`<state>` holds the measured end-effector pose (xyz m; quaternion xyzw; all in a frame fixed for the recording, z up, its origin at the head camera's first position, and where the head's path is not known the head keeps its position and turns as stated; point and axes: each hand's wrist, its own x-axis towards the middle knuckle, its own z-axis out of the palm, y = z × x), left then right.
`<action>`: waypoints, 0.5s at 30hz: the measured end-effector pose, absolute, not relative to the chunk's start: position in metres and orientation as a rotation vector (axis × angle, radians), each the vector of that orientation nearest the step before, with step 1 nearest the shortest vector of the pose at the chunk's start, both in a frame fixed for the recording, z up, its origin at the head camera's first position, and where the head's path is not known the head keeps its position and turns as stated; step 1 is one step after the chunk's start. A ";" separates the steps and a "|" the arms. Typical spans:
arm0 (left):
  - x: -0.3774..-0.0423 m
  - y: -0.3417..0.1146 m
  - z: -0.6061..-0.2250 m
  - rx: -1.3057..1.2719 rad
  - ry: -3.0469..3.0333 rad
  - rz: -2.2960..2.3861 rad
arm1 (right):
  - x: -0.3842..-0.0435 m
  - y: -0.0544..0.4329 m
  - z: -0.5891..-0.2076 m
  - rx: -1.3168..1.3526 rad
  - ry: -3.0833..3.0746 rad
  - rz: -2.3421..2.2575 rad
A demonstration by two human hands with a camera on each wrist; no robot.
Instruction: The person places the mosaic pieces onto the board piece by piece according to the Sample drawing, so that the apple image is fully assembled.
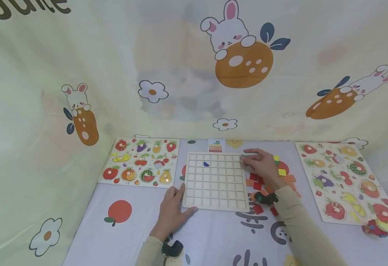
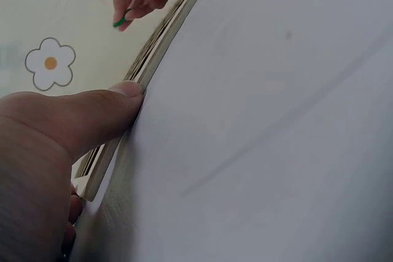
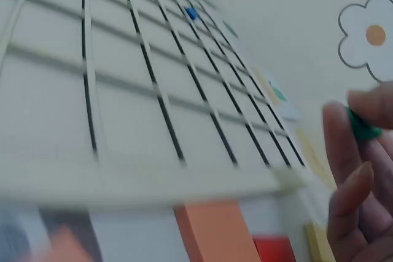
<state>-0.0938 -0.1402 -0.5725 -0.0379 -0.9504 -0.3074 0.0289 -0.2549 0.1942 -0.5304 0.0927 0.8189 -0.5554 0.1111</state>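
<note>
A wooden grid board (image 1: 216, 181) lies on the table with a small blue half-round piece (image 1: 206, 164) in one of its upper cells. My left hand (image 1: 173, 210) holds the board at its lower left corner, the thumb along the front edge in the left wrist view. Over by the board's upper right corner, my right hand (image 1: 262, 164) pinches a small green piece (image 3: 363, 128) between thumb and index finger. Under and beside the right hand lie loose red tiles (image 1: 257, 186) and orange tiles (image 1: 289, 178).
A small pattern card (image 1: 216, 145) stands behind the board. Fruit puzzle boards lie at the left (image 1: 140, 162) and at the right (image 1: 347, 184). Yellow tiles (image 1: 282, 172) are near the right wrist, and a small colourful toy (image 1: 377, 228) sits at the right puzzle's edge. A printed curtain hangs behind.
</note>
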 end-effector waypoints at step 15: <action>-0.095 -0.140 -0.573 -0.118 -2.950 -0.937 | -0.261 0.173 -0.531 0.315 2.297 -1.831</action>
